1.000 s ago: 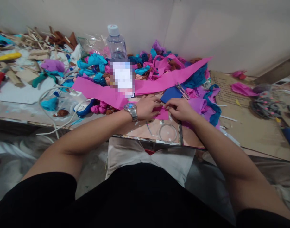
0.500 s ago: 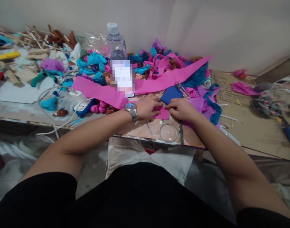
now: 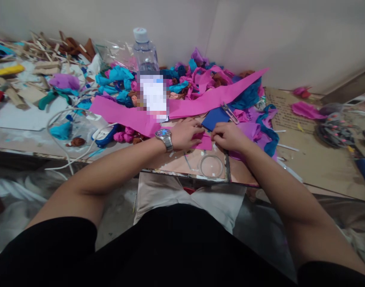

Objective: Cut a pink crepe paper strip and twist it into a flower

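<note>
Cluttered workbench (image 3: 176, 164), left hand (image 3: 186, 134) spread over pink paper (image 3: 204, 144) — right hand (image 3: 229, 136) curled, grip unclear.

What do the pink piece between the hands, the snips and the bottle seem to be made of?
Pink piece: probably matte paper or felt, flat with straight edges.
Snips: likely metal, from the grey sheen.
Bottle: see-through, glossy, probably plastic; glass is possible.

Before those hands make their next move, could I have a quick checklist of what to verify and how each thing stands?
1. Left hand on the small pink piece: ok.
2. Right hand gripping that piece: cannot tell; its fingertips are hidden.
3. Snips within the right hand's reach: apparently ok, lying just beyond it.
4. Clear ring out from under both hands: ok.
5. Bottle capped: ok.
</note>
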Tool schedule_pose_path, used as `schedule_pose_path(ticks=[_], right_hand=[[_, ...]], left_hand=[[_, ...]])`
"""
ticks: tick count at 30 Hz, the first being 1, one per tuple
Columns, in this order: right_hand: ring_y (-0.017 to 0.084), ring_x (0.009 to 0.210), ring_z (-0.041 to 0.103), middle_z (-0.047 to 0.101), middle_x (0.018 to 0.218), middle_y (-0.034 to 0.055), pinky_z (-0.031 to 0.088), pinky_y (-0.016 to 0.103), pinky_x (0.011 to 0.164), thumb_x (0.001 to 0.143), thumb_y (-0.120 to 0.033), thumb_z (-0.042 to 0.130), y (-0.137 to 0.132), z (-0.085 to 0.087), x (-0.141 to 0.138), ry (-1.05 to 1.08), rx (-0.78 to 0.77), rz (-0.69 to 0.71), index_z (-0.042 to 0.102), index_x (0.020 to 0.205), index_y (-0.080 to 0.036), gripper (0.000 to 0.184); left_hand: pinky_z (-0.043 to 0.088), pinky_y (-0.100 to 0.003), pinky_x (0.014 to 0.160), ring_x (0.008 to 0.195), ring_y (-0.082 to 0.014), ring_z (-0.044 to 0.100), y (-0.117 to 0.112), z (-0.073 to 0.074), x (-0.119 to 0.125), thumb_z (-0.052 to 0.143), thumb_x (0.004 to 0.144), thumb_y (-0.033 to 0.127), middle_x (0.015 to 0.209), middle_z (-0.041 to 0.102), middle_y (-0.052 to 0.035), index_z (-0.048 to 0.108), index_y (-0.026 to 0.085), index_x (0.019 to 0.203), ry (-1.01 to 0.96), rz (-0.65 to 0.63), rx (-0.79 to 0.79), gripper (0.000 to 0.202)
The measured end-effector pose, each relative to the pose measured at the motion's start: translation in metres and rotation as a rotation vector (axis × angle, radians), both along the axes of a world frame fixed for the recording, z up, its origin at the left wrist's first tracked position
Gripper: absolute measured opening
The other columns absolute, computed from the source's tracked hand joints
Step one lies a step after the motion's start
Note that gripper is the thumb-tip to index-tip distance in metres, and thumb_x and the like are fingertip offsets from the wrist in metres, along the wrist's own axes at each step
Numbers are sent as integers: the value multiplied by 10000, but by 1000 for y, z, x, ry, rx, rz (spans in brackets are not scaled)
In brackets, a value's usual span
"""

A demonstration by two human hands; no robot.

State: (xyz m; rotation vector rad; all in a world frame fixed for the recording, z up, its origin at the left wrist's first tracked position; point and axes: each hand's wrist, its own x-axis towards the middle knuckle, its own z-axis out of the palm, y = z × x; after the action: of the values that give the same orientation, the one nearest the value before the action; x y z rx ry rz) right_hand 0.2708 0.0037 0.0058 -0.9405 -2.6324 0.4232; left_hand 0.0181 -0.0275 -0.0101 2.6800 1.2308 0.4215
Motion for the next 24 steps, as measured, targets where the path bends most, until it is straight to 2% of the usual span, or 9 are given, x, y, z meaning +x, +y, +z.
schedule_pose_path(ticks=[7,15,19,24], right_hand=[[216,831,681,783,912,91,484,323,784,869,-159,560,0,-4,-2,10,32,-9,858,1052,-179,350],[209,763,685,787,844,91,482,320,755,837,-153,582,0,2,0,-33,11,-15,843,836,-173,263],[228,816,716,810,908,102,501,329,787,878,-190,582,0,0,-2,-9,22,-59,850,922,-172,273],[245,876,736,836,986,106,510,345,823,940,-244,572,0,-3,-5,-4,21,-78,844,1038,-176,297]], left_hand=[[403,-493,1115,1291,-317,552,1,-2,1,685,959,430,1429,652,-100,726,256,1350,-11,-1,-4,430],[414,-509,1106,1300,-343,552,1,-1,1,699,943,431,1435,656,-117,741,216,1315,-7,8,6,432],[434,-496,1100,1250,-325,583,2,-1,1,699,947,407,1386,680,-121,769,191,1265,-45,-29,17,390],[452,-478,1084,1182,-294,608,4,0,1,661,955,309,1309,710,-117,837,197,1079,-127,-76,14,243]])
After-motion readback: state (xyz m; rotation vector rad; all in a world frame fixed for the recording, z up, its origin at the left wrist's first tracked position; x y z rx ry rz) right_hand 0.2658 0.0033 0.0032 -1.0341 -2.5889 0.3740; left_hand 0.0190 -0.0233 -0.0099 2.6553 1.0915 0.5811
